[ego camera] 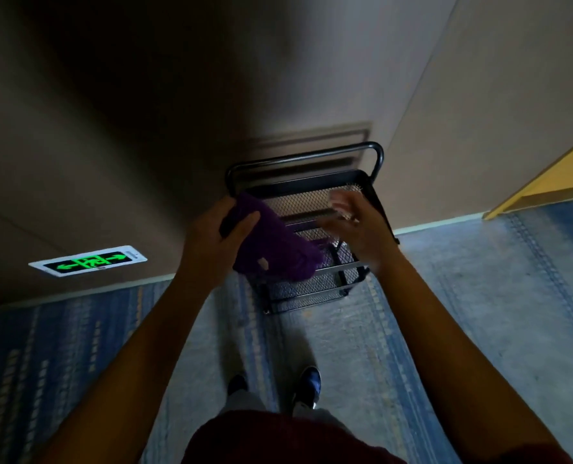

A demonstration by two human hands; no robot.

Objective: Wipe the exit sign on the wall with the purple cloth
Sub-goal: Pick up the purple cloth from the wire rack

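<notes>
A purple cloth [275,244] hangs over the left side of a black wire-mesh cart, and my left hand [211,242] grips its upper end. My right hand [355,226] hovers over the cart's top shelf, blurred, fingers apart and holding nothing. The exit sign [89,261] glows green with a white frame, low on the wall at the left, just above the floor, well apart from both hands.
The black mesh cart [311,192] with a tube handle stands against the wall straight ahead. Blue patterned carpet [462,313] covers the floor. A yellow door frame [543,185] shows at the right. My feet [308,385] stand just behind the cart.
</notes>
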